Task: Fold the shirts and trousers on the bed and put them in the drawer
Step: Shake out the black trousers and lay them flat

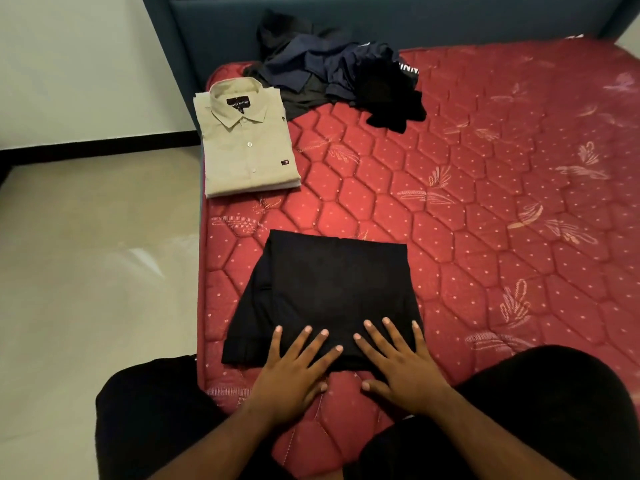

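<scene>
A folded black garment (329, 289) lies flat on the red quilted mattress (485, 220) near its front edge. My left hand (294, 368) and my right hand (401, 362) press flat on the garment's near edge, fingers straight and spread. A folded beige collared shirt (247, 147) sits on top of another folded piece at the mattress's left edge, farther back. A loose heap of dark blue and black clothes (339, 71) lies at the head of the bed. No drawer is in view.
A dark blue headboard (381, 19) runs along the far side. Pale tiled floor (86, 254) and a white wall with a black skirting lie to the left. My knees in black cloth rest on the mattress's near edge.
</scene>
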The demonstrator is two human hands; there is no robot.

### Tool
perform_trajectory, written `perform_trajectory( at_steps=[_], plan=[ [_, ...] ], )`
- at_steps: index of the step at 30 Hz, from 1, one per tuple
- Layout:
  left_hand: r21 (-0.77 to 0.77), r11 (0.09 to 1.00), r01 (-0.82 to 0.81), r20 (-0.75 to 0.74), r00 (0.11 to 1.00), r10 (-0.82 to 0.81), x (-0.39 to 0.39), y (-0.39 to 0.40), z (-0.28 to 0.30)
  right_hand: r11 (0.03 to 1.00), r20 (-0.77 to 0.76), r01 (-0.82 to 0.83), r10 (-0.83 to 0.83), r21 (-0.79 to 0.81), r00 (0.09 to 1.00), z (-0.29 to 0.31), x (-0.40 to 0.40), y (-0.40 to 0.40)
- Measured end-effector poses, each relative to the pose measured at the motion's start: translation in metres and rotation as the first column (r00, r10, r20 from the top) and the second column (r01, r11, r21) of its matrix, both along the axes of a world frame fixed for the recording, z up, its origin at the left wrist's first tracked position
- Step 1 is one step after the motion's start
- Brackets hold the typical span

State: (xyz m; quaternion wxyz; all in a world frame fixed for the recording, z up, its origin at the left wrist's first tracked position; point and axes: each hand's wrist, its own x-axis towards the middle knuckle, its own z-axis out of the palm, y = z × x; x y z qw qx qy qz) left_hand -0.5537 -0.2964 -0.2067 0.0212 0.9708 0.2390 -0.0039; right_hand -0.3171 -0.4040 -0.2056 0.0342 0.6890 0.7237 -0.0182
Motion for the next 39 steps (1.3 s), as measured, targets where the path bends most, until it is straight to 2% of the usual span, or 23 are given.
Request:
perform_trajectory(
  at_steps=[1, 3, 5, 6, 7, 8, 9, 10, 11, 12, 13, 15, 16, 18, 23, 27, 32, 35, 39],
  plan=[
    [0.002, 1.000, 0.004, 0.015, 1.000, -0.004, 0.001, -0.002, -0.001, 1.000, 0.010, -0.013, 0.013, 0.008, 1.000, -0.004, -0.001, -0.002],
    [-0.022, 1.000, -0.013, 0.164, 0.986, 0.017, 0.003, 0.002, 0.000, 0.996, -0.025, 0.026, -0.024, 0.087, 0.999, -0.006, 0.000, 0.001],
    [-0.083, 0.979, -0.186, 0.329, 0.922, 0.204, 0.008, 0.014, 0.006, 0.947, -0.229, 0.255, -0.208, 0.198, 0.951, 0.003, 0.008, 0.010],
    [-0.146, 0.926, -0.348, 0.367, 0.850, 0.377, 0.008, 0.021, 0.009, 0.874, -0.398, 0.443, -0.341, 0.198, 0.852, 0.007, 0.014, 0.013],
    [-0.241, 0.818, -0.522, 0.328, 0.750, 0.575, 0.007, 0.030, 0.015, 0.778, -0.571, 0.621, -0.468, 0.094, 0.674, 0.007, 0.022, 0.015],
    [-0.343, 0.660, -0.668, 0.228, 0.623, 0.748, 0.005, 0.041, 0.020, 0.670, -0.701, 0.740, -0.554, -0.057, 0.448, 0.011, 0.028, 0.017],
    [-0.435, 0.486, -0.758, 0.092, 0.499, 0.861, 0.003, 0.053, 0.026, 0.569, -0.764, 0.790, -0.608, -0.229, 0.215, 0.013, 0.034, 0.021],
    [-0.489, 0.355, -0.797, -0.022, 0.418, 0.908, 0.002, 0.064, 0.033, 0.505, -0.777, 0.777, -0.628, -0.375, 0.033, 0.015, 0.038, 0.025],
    [-0.522, 0.287, -0.803, -0.090, 0.387, 0.918, 0.002, 0.074, 0.038, 0.474, -0.770, 0.740, -0.632, -0.476, -0.090, 0.020, 0.041, 0.029],
    [-0.576, 0.241, -0.781, -0.134, 0.381, 0.915, 0.000, 0.085, 0.041, 0.471, -0.758, 0.691, -0.630, -0.548, -0.171, 0.020, 0.042, 0.035],
    [-0.669, 0.183, -0.720, -0.158, 0.379, 0.912, -0.001, 0.093, 0.044, 0.480, -0.742, 0.636, -0.629, -0.605, -0.231, 0.022, 0.041, 0.039],
    [-0.859, 0.014, -0.511, -0.206, 0.372, 0.905, 0.007, 0.101, 0.053, 0.515, -0.724, 0.546, -0.628, -0.661, -0.285, 0.033, 0.037, 0.042],
    [-0.894, -0.032, -0.447, -0.229, 0.394, 0.890, 0.011, 0.102, 0.058, 0.525, -0.726, 0.533, -0.622, -0.664, -0.292, 0.039, 0.036, 0.043],
    [-0.902, -0.087, -0.423, -0.292, 0.447, 0.846, 0.018, 0.100, 0.071, 0.535, -0.737, 0.538, -0.616, -0.651, -0.278, 0.042, 0.038, 0.044],
    [-0.946, -0.185, -0.265, -0.298, 0.494, 0.817, 0.061, 0.084, 0.088, 0.608, -0.786, 0.573, -0.609, -0.549, -0.107, 0.068, 0.077, 0.048],
    [-0.989, -0.131, -0.063, -0.145, 0.496, 0.856, 0.159, 0.063, 0.098, 0.653, -0.781, 0.630, -0.613, -0.420, 0.115, 0.110, 0.173, 0.049],
    [-0.985, -0.063, 0.159, 0.021, 0.477, 0.879, 0.304, 0.041, 0.106, 0.649, -0.615, 0.714, -0.683, -0.263, 0.394, 0.163, 0.326, 0.049],
    [-0.977, -0.016, 0.213, 0.086, 0.460, 0.884, 0.401, 0.023, 0.097, 0.643, -0.483, 0.740, -0.721, -0.198, 0.497, 0.191, 0.428, 0.050],
    [-0.959, -0.023, 0.283, 0.105, 0.427, 0.898, 0.520, 0.001, 0.076, 0.602, -0.336, 0.775, -0.783, -0.193, 0.524, 0.197, 0.540, 0.046]
  ],
)
